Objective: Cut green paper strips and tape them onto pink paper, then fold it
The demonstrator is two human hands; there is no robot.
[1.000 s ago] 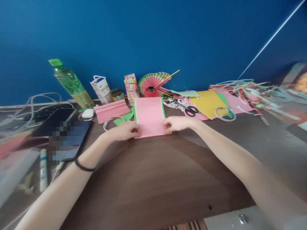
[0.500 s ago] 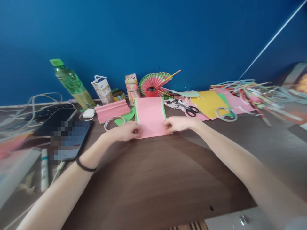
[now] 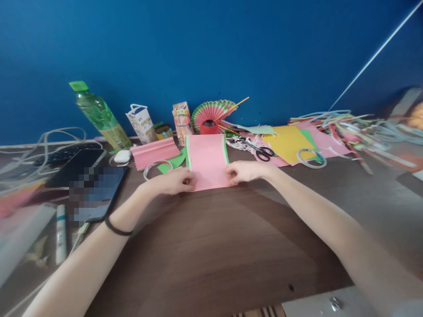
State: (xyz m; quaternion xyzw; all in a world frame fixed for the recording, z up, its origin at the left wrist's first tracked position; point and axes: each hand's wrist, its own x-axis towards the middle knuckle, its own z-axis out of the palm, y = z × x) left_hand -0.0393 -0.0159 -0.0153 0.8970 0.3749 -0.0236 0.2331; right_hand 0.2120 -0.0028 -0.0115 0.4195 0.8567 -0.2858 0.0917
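Observation:
A sheet of pink paper [image 3: 208, 160] with green and white strips along both sides lies on the brown table [image 3: 211, 237]. Its near left corner is pinched by my left hand [image 3: 178, 180], fingers closed. On the opposite side my right hand [image 3: 243, 171] grips the near right corner in the same way. A roll of tape [image 3: 157, 166] and a pleated pink paper [image 3: 155, 152] lie just left of the sheet. Behind it stand a red spool [image 3: 209, 128] and a folded pink-and-green paper fan [image 3: 209, 110]. Both thumbs are partly hidden by curled fingers.
Scissors [image 3: 264, 153] lie among white paper scraps to the right, beside yellow paper [image 3: 287, 143] and another tape roll [image 3: 310, 158]. A green bottle [image 3: 101, 114], a carton [image 3: 141, 123], a phone [image 3: 105, 193] and a marker [image 3: 61, 233] are on the left. A blue wall rises behind.
The near edge of the pink paper has shifted very slightly between my fingers. Both hands keep their places, and the other objects stay put.

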